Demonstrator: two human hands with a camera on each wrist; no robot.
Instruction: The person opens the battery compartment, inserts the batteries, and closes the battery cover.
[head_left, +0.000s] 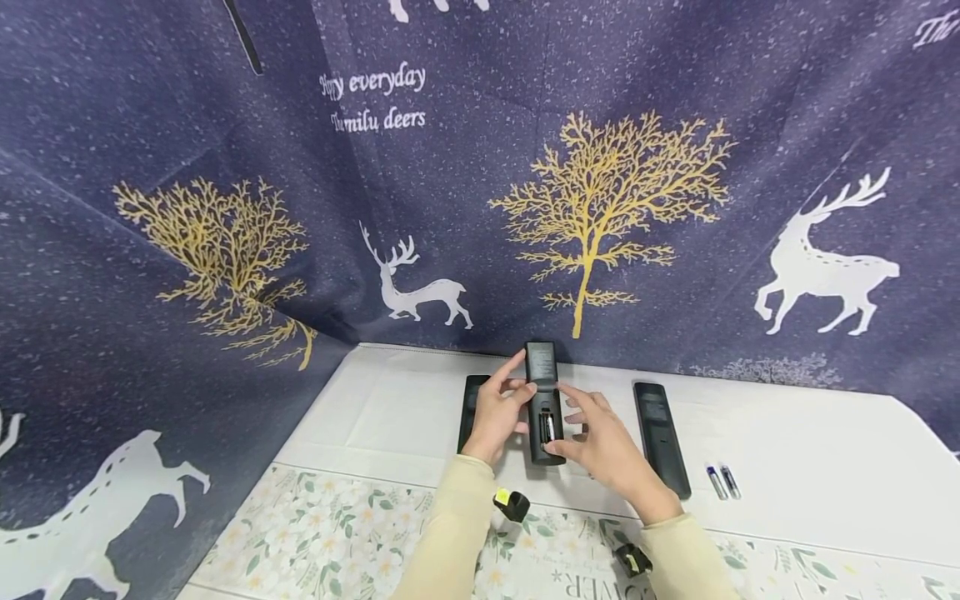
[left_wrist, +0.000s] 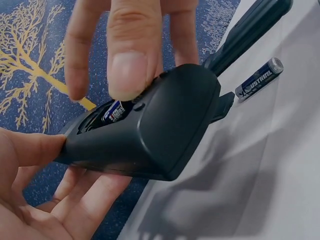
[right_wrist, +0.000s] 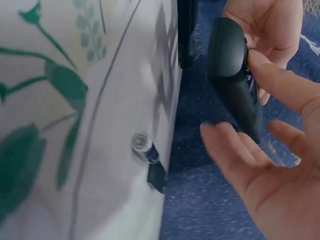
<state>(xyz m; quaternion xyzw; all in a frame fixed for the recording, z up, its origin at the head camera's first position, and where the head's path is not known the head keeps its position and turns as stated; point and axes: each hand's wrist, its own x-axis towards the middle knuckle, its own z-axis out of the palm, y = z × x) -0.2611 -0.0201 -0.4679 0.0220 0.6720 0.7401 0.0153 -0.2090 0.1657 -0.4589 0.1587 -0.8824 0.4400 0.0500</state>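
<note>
My left hand (head_left: 495,412) grips a black remote control (head_left: 542,363) along its side, back face up, with its battery compartment uncovered. A battery (left_wrist: 114,112) with a dark blue wrapper lies in the compartment. My right hand (head_left: 607,450) presses its thumb on that battery at the compartment's near end, and its other fingers spread loosely along the remote's right side. On the white table below, a loose battery (left_wrist: 260,78) lies beside a small black piece (right_wrist: 156,177); both are mostly hidden behind my right hand in the head view.
Another black remote (head_left: 470,404) lies partly behind my left hand, and a third remote (head_left: 662,442) lies right of my right hand. Farther right two batteries (head_left: 723,482) lie side by side. A floral cloth (head_left: 337,525) covers the near edge; a dark blue curtain (head_left: 450,208) hangs behind.
</note>
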